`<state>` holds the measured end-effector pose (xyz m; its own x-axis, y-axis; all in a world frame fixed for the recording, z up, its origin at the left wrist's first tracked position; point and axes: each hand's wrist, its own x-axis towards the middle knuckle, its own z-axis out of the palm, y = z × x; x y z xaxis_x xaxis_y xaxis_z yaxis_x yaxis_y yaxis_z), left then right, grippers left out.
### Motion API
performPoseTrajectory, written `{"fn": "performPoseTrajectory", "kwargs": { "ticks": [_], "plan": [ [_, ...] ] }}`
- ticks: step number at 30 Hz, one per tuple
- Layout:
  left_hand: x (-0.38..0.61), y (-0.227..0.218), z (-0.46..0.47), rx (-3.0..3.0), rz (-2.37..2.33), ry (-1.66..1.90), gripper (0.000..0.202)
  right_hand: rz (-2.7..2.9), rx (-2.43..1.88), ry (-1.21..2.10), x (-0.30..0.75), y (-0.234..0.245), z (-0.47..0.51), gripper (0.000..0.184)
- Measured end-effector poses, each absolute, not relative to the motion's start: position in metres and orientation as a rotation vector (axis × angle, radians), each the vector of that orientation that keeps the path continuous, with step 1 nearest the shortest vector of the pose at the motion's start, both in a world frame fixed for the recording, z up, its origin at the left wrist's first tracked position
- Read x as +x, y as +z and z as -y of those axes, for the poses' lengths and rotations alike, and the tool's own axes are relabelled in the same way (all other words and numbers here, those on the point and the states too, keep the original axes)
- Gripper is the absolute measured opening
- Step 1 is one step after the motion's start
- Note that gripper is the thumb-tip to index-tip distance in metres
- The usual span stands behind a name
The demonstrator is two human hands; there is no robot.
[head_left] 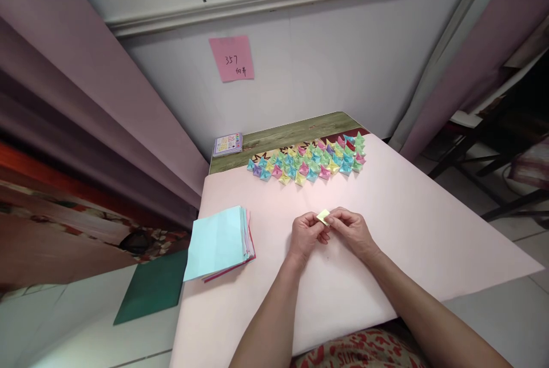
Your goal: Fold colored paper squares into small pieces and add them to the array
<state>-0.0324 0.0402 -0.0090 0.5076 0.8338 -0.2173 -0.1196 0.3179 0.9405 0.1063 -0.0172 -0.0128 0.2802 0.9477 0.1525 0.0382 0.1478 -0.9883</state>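
A small folded piece of pale yellow paper (323,217) is pinched between both hands above the pink-covered table. My left hand (306,233) grips its left side with thumb and fingers. On the other side, my right hand (350,229) holds it between thumb and forefinger. Part of the paper is hidden behind the fingertips. Farther back lie several rows of folded paper pieces (305,161) with pointed tips, in blue, green, pink, yellow and purple. A stack of square coloured paper (217,242), light blue on top, sits to the left of my hands.
A small pile of printed packs or cards (228,144) lies at the table's back left corner. The wall (300,70) behind bears a pink note (232,58). Purple curtains (128,82) hang at the left, and dark furniture (493,145) stands at the right.
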Motion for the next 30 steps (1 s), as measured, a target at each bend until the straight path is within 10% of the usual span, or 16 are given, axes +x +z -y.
{"fn": "performPoseTrajectory", "kwargs": {
  "ticks": [30],
  "plan": [
    [-0.035,-0.010,-0.040,1.316,-0.759,0.899,0.018,1.248,-1.439,0.562,0.107,-0.025,0.019,0.022]
  ]
}}
